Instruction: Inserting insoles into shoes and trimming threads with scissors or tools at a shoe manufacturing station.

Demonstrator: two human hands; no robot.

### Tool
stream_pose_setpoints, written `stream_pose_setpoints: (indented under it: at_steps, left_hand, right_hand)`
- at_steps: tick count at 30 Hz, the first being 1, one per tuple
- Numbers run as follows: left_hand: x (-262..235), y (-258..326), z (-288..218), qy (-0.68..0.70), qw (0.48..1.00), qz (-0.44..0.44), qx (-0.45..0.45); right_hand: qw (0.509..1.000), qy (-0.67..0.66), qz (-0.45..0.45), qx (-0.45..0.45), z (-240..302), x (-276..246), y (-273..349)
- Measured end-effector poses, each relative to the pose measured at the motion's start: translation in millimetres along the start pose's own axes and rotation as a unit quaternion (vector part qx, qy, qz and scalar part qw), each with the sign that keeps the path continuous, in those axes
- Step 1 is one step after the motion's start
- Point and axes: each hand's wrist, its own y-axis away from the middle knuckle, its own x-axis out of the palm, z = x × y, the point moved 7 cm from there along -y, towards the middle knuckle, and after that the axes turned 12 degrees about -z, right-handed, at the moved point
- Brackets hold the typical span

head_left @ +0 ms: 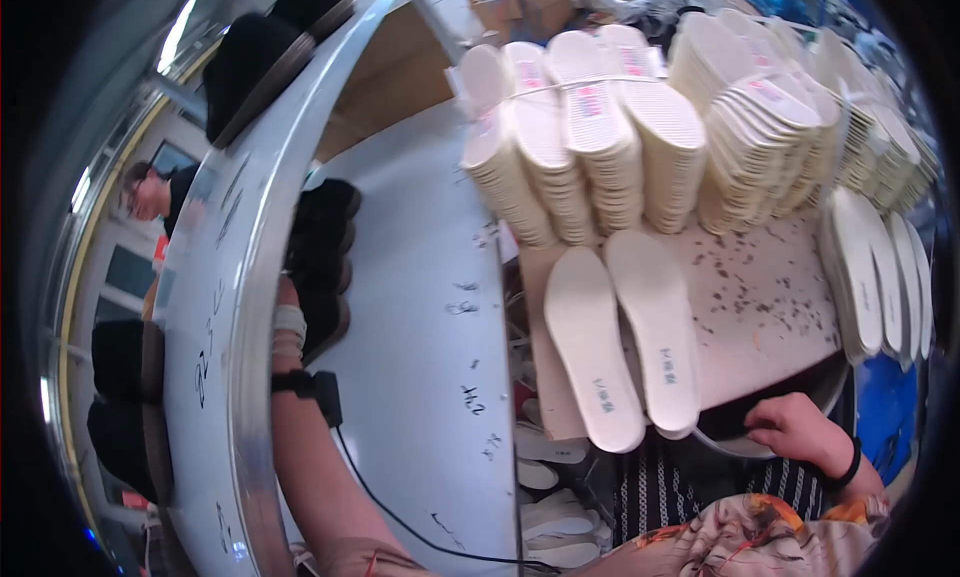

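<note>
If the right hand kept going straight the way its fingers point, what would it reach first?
Probably the nearer white insole: the right hand points left toward that insole's heel end at the board's edge, though depth is unclear.

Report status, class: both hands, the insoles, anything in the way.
Left hand hidden behind the metal rail. Right hand resting on a dark round object, grip unclear. Two white insoles flat on the board, untouched. Stacked insoles behind.

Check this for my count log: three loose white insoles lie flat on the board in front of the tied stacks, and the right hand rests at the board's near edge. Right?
Not quite. The head view shows two loose white insoles, not three, flat on the board before the tied stacks. The right hand does rest at its near edge.
</note>
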Motion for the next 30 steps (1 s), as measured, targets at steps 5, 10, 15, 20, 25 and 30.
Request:
stream_pose_setpoints:
  at_steps: [5,10,15,20,25,30]
  left_hand:
    - [-43,68,-168,0.364,0.903,0.228,-0.004]
    - [-222,290,-397,0.467,0.669,0.577,0.045]
    - [-257,469,-512,0.495,0.565,0.598,0.279]
    - [-241,528,-565,0.463,0.695,0.430,0.344]
    - [-227,525,-570,0.280,0.734,0.544,0.295]
    - [-230,520,-588,0.317,0.736,0.516,0.303]
  right_hand:
    - [0.989,0.062,0.133,-0.034,-22,-22,35]
    - [0.993,-0.047,0.039,0.098,-110,-143,88]
    - [0.823,-0.073,-0.476,0.302,-347,-334,199]
    - [0.706,-0.073,-0.523,0.472,-464,-413,209]
    - [0.808,-0.081,-0.451,0.372,-501,-404,87]
    - [0.755,-0.014,-0.562,0.338,-595,-430,181]
